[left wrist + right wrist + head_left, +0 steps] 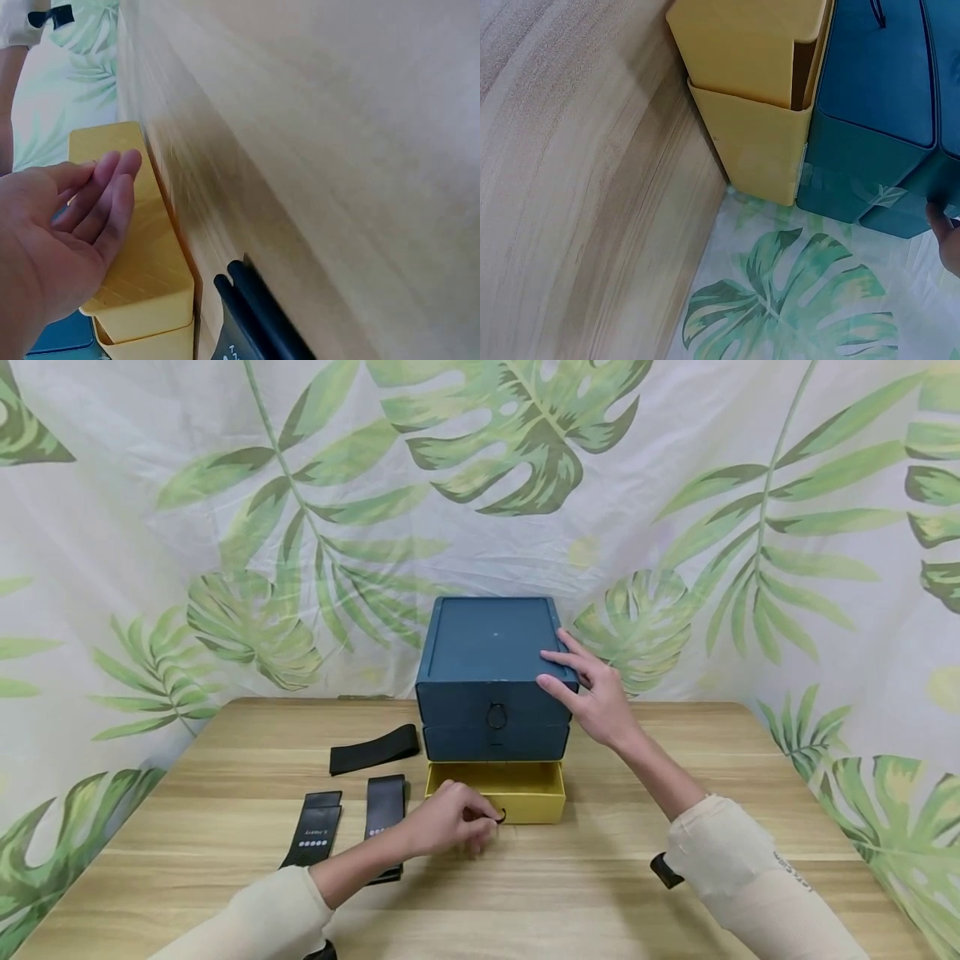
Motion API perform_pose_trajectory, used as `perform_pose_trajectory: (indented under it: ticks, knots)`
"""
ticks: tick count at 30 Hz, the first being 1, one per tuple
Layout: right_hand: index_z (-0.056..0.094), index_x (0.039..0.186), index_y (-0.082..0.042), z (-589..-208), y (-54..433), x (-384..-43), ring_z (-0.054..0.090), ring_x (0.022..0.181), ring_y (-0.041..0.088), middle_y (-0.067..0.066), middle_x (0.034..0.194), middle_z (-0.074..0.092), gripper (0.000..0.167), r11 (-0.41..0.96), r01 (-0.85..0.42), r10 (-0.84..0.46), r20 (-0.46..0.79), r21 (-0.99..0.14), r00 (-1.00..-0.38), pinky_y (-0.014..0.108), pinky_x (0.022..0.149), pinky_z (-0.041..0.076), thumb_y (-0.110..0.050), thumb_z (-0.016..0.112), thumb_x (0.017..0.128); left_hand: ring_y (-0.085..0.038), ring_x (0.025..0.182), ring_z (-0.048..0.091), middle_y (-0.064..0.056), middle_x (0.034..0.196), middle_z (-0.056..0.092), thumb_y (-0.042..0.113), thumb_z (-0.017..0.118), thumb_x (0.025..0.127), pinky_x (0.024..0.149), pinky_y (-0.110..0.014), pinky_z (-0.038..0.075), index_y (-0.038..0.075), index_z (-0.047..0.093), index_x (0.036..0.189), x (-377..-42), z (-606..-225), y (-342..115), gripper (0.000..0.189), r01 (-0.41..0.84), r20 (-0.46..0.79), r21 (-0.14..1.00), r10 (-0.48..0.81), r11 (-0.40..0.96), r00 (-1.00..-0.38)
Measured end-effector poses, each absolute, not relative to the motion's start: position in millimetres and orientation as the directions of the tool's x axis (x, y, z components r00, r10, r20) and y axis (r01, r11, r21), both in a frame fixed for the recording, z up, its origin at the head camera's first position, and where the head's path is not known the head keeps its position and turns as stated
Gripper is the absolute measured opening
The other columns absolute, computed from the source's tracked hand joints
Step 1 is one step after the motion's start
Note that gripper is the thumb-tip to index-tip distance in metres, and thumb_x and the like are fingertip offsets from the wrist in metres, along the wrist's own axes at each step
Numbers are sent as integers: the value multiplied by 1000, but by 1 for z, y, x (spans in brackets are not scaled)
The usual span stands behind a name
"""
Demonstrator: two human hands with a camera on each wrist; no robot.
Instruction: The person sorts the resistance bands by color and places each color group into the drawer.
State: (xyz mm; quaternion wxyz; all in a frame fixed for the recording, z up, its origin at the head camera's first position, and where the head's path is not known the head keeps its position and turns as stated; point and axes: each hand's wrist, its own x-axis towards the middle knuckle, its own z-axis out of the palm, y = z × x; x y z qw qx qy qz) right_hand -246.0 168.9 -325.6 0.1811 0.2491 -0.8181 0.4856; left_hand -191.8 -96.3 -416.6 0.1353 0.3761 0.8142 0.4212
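A stack of small drawer boxes stands at the back of the table, two blue ones above a yellow one. The yellow drawer is pulled partway out toward me. My left hand pinches the small dark pull loop on its front between thumb and finger. In the left wrist view that hand covers part of the yellow front. My right hand rests on the top right edge of the upper blue box, fingers spread. Only a fingertip of it shows in the right wrist view.
Left of the stack lie several black bands: a looped one toward the back, a folded one beside my left forearm, and another further left. A leaf-patterned cloth hangs behind the table.
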Motion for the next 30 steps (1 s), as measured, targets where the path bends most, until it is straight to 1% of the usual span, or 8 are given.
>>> perform_pose_trajectory:
  ticks: [6, 10, 13, 17, 20, 24, 27, 30]
  knots:
    - [68, 137, -6, -325, 170, -246, 45, 146, 26, 9, 164, 39, 40, 413, -586, -227, 545, -697, -807, 35, 70, 36, -16, 70, 99, -22, 56, 72, -15, 79, 74, -2, 67, 98, 58, -28, 59, -7, 76, 102, -179, -413, -94, 11, 393, 42, 845, 689, 361, -723]
    - [68, 137, -6, -325, 169, -245, 37, 151, 25, 9, 164, 39, 39, 415, -582, -225, 541, -699, -810, 31, 81, 40, -16, 70, 99, -23, 54, 71, -14, 78, 74, -4, 65, 99, 52, -31, 58, -6, 74, 101, -170, -410, -92, 9, 344, -38, 859, 715, 381, -698]
    - [68, 137, -6, -324, 169, -246, 39, 150, 25, 9, 164, 39, 40, 415, -582, -227, 539, -700, -811, 34, 78, 40, -15, 70, 99, -25, 54, 71, -12, 79, 74, -4, 63, 100, 49, -31, 57, -5, 73, 102, -163, -407, -92, 10, 303, -101, 869, 739, 392, -667]
    - [68, 138, -5, -324, 170, -246, 37, 151, 26, 10, 165, 38, 40, 407, -582, -233, 536, -704, -811, 45, 92, 48, -15, 69, 99, -27, 55, 71, -10, 83, 75, -2, 62, 101, 49, -29, 57, -4, 72, 108, -158, -402, -93, 12, 277, -153, 869, 755, 410, -637]
    - [67, 138, -4, -324, 171, -247, 30, 154, 26, 10, 166, 37, 40, 384, -574, -241, 521, -724, -819, 54, 114, 40, -16, 69, 99, -23, 58, 72, -9, 89, 76, 2, 64, 101, 57, -27, 59, -4, 72, 115, -157, -397, -97, 17, 289, -169, 858, 764, 425, -622]
    - [67, 136, -1, -324, 171, -250, 26, 156, 24, 10, 166, 35, 39, 310, -556, -248, 499, -771, -831, 60, 120, 29, -14, 68, 99, -15, 74, 74, -11, 98, 75, 9, 67, 101, 72, -24, 59, -3, 73, 115, -159, -387, -111, 20, 348, -149, 843, 800, 409, -581]
    - [64, 138, -1, -325, 171, -254, 20, 157, 22, 8, 168, 31, 40, 250, -543, -261, 484, -801, -835, 62, 120, 26, -12, 65, 100, -26, 79, 74, -14, 97, 75, 12, 67, 101, 63, -28, 60, -4, 74, 108, -164, -378, -130, 18, 329, -161, 864, 828, 382, -538]
    - [60, 143, -2, -329, 171, -257, 16, 158, 19, 7, 170, 27, 43, 209, -540, -274, 482, -815, -832, 63, 121, 23, -11, 62, 101, -42, 70, 71, -18, 90, 72, 11, 66, 101, 49, -31, 57, -5, 74, 103, -172, -369, -152, 18, 240, -205, 896, 828, 373, -522]
